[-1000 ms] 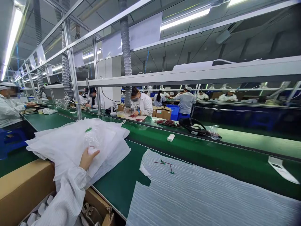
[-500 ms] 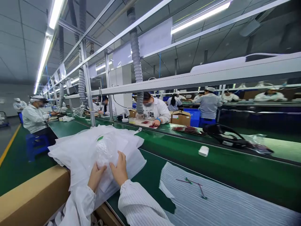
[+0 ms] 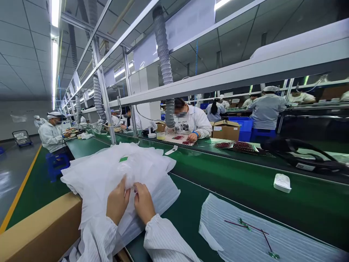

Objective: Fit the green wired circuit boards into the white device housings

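Left hand (image 3: 117,201) and right hand (image 3: 143,202) pinch the crinkled film of a heap of thin white plastic bags (image 3: 109,171), their fingers curled and nearly touching each other at its middle. Translucent and loosely folded, with a small green mark (image 3: 123,159) near the top, the heap lies by the near edge of the table (image 3: 185,196), spilling over a cardboard box (image 3: 40,227) alongside.

Item: long green assembly bench (image 3: 272,196). Left of it, green-painted floor (image 3: 35,185) with yellow stripe (image 3: 20,189) (grey floor beyond). Above it, aluminium shelf frame (image 3: 102,91), ribbed grey ducts (image 3: 163,47), fluorescent tubes (image 3: 55,54).
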The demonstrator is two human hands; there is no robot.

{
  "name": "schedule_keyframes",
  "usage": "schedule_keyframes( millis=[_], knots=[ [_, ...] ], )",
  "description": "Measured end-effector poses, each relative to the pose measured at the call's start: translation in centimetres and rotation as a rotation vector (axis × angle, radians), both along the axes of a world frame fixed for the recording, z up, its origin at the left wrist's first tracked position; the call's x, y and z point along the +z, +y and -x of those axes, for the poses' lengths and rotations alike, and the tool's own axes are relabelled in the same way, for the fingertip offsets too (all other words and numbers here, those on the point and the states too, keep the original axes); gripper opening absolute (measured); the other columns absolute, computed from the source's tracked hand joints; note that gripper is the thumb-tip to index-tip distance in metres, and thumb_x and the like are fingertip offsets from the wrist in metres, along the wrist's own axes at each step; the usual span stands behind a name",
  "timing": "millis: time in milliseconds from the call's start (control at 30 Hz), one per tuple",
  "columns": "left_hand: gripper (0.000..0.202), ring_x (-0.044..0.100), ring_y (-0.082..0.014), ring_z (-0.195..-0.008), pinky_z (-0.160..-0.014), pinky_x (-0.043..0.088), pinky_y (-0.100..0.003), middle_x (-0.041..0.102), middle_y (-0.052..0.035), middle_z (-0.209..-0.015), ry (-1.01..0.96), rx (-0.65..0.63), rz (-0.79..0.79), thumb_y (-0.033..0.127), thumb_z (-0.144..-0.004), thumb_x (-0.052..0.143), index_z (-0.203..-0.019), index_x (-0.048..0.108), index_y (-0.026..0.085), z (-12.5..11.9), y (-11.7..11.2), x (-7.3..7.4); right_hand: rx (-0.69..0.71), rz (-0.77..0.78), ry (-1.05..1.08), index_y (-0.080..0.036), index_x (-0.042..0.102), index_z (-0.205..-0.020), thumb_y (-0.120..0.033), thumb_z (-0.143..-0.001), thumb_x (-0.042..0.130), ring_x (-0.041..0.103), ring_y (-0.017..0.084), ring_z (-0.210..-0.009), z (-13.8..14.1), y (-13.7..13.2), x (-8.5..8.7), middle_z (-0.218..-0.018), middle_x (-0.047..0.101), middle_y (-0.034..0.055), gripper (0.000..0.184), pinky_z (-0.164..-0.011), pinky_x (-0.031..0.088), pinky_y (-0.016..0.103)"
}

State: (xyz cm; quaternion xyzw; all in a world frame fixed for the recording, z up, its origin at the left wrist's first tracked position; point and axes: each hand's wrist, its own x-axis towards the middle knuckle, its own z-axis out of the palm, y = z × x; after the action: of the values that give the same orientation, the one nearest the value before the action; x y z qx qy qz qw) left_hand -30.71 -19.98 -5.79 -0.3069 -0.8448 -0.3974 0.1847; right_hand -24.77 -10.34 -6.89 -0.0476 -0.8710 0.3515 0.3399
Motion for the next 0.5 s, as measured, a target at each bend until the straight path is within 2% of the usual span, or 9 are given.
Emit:
schedule_keyframes(
  millis=[100, 200, 333, 500],
  knots=[
    [0.043, 0.051, -0.022, -0.054, -0.054, 0.031, -0.028, 0.052, -0.0015, -0.054, -0.027, -0.052, -0.013, 0.022, -0.068, 0.048, -0.111, 0.051, 0.022, 0.9, 0.8, -0.1, 0.052, -0.002, -0.028, -0.017, 0.051, -0.074, 0.002, -0.058, 0.035, 0.046, 0.015, -0.071, 0.3, 0.3, 0.0, -0.071, 0.053, 0.002, 0.029, -0.064, 0.035, 0.023],
    [0.03, 0.045, -0.0182, -0.048, -0.054, 0.031, -0.028, 0.044, 0.0017, -0.046, -0.095, -0.06, -0.072, 0.018, -0.066, 0.053, -0.095, 0.059, 0.02, 1.9, 1.9, 0.1, 0.057, 0.001, -0.056, -0.017, 0.047, -0.064, 0.0, -0.06, 0.037, 0.043, 0.013, -0.063, 0.4, 0.4, 0.1, -0.063, 0.049, 0.0004, 0.021, -0.056, 0.029, 0.023],
    [0.013, 0.045, -0.0105, -0.053, -0.057, 0.038, -0.026, 0.049, 0.0021, -0.062, -0.255, -0.068, -0.208, 0.022, -0.074, 0.053, -0.084, 0.054, 0.015, 3.5, 4.3, 0.7, 0.011, 0.041, -0.101, -0.017, 0.042, -0.056, 0.003, -0.054, 0.04, 0.036, 0.012, -0.057, 0.4, 0.0, 0.0, -0.056, 0.041, -0.0012, 0.021, -0.052, 0.02, 0.024],
    [0.02, 0.043, -0.0053, -0.047, -0.044, 0.039, -0.02, 0.049, 0.0027, -0.066, -0.584, -0.072, -0.407, 0.03, -0.082, 0.045, -0.09, 0.05, 0.012, 5.5, 7.3, 1.3, 0.006, 0.117, -0.147, -0.017, 0.029, -0.047, 0.005, -0.045, 0.039, 0.028, 0.009, -0.05, 0.4, 0.2, 0.2, -0.047, 0.029, -0.005, 0.024, -0.049, 0.014, 0.024]
  ],
)
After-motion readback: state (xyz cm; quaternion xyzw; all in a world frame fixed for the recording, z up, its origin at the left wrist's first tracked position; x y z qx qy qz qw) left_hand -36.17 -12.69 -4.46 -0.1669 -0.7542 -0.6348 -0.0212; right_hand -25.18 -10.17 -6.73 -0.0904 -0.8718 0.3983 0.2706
